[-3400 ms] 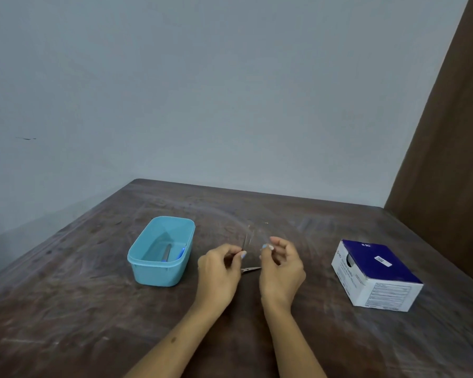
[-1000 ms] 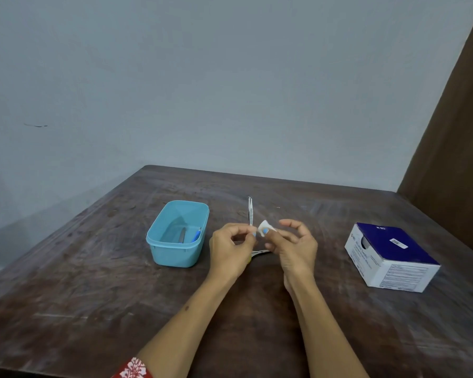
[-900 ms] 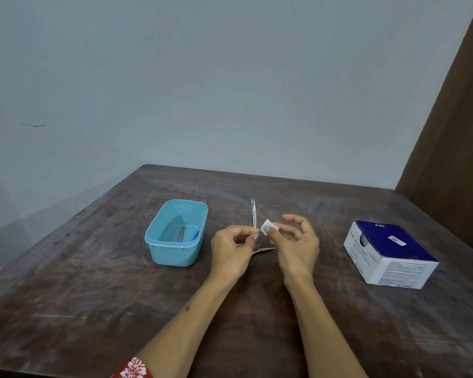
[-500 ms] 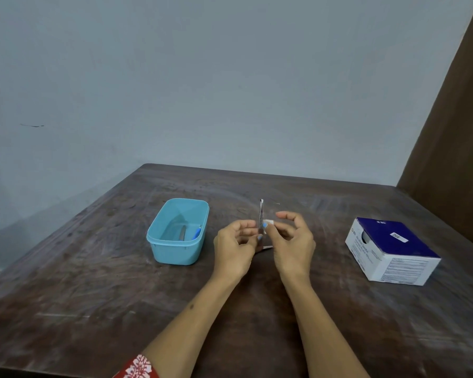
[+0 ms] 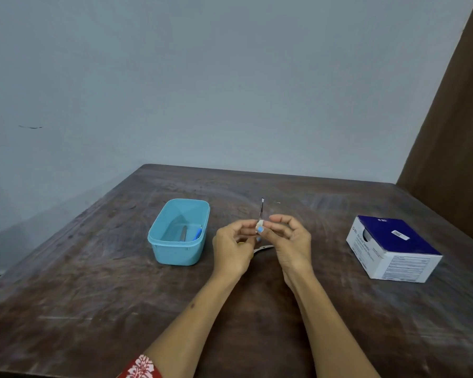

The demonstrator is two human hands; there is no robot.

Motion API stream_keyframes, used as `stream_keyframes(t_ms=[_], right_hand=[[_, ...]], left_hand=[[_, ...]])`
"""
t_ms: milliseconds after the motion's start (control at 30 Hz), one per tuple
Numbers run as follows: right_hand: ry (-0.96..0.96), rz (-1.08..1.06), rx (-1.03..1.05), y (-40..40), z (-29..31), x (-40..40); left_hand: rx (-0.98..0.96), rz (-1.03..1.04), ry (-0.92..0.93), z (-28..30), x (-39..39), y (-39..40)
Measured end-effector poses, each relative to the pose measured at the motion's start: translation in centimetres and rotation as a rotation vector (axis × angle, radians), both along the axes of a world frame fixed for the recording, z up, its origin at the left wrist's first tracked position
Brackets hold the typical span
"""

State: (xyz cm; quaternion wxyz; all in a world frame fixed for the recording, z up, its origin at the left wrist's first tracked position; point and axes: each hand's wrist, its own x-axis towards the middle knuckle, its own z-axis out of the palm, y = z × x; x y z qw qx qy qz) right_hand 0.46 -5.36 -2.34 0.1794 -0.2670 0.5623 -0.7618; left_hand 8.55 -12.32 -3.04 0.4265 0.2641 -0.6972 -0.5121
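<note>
Metal tool stood upright between the hands; left hand pinched its shaft, and right hand fingertips pinched a white swab against it.

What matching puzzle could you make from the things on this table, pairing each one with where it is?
Things:
1. blue tub
2. white-and-blue box
3. thin metal tool
4. white pad

Places:
A. pinched by the right hand
B. just left of the left hand
C. pointing up between both hands
D. at the right end of the table

Pairs: 1-B, 2-D, 3-C, 4-A.
</note>
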Motion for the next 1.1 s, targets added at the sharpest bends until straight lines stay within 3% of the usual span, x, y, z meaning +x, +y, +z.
stream_keyframes(t_ms=[233,367,533,767,1100], right_hand=[[0.058,-0.081,-0.021,0.0,0.3,0.4],[0.124,-0.135,0.013,-0.3,0.0,0.3],[0.267,-0.105,0.201,-0.6,-1.0,0.2],[0.245,-0.220,0.119,-0.8,-0.7,0.4],[0.305,-0.155,0.209,-1.2,-1.2,0.4]], left_hand=[[0.144,-0.039,-0.025,0.4,0.1,0.0],[0.103,-0.023,-0.015,0.3,-0.1,0.2],[0.054,0.020,0.015,0.0,0.1,-0.1],[0.197,-0.079,-0.003,0.2,-0.2,0.1],[0.094,0.012,-0.021,-0.1,-0.1,0.0]])
